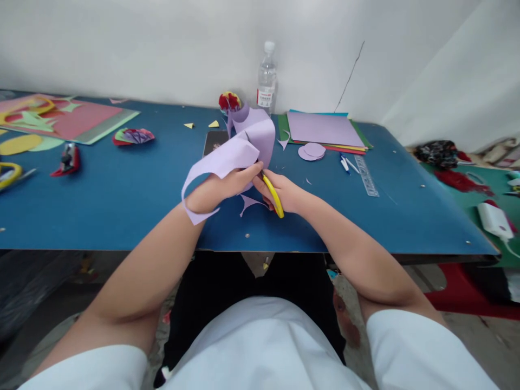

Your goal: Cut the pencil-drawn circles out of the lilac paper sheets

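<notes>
A curling sheet of purple paper (231, 154) with round cut-outs is held up over the blue table. My left hand (231, 186) grips its lower edge, and one strip of it loops around the left wrist. Close beside it, my right hand (281, 190) is closed around yellow-handled scissors (275, 197), whose blades are mostly hidden by the fingers and paper. A purple offcut (249, 202) lies just below the hands. Two purple paper circles (312, 151) overlap on the table to the right.
Behind the hands stand a water bottle (266, 81) and a red-yellow paper ball (229, 101). Stacked coloured sheets (325, 130), pens (345, 163) and a ruler (366, 176) lie right. A stapler (70, 158), folded paper piece (133, 136) and more scissors (10, 174) lie left.
</notes>
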`<state>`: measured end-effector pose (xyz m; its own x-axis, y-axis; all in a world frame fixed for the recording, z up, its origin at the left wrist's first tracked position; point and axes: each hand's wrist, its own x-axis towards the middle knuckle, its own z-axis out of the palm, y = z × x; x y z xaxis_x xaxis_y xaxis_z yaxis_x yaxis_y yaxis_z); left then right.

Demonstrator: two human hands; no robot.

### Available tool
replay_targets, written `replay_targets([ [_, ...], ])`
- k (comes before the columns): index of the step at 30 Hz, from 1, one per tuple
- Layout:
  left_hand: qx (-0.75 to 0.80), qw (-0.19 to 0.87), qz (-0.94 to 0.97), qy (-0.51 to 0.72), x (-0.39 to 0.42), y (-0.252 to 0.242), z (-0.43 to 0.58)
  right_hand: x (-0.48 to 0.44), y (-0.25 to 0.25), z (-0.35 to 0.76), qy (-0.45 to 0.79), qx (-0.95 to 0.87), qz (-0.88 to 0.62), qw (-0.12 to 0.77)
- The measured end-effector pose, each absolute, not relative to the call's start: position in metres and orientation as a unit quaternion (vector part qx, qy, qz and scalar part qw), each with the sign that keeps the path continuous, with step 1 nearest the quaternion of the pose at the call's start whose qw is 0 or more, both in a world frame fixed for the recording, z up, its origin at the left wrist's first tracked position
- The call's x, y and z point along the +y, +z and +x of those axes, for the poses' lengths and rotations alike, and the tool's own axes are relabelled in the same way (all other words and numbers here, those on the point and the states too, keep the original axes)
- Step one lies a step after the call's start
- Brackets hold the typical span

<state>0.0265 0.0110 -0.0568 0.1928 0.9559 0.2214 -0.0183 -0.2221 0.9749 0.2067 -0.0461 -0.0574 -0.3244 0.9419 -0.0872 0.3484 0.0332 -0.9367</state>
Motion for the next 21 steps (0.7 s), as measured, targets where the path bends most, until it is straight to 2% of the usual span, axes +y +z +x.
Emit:
replay_targets([
  [5,0.396,0.361,0.753,0.383,0.010,-0.050,0.023,-0.044,-0.061,0.210,0.469,-0.669,-0.484,0.313],
  [13,0.409,0.474,0.684,0.376,0.001,-0.045,0.026,-0.042,-0.068,0.216,0.488,-0.665,-0.464,0.323],
  [21,0.364,0.440,0.711,0.410,0.009,-0.058,0.031,-0.038,-0.075,0.209,0.492,-0.641,-0.471,0.354],
])
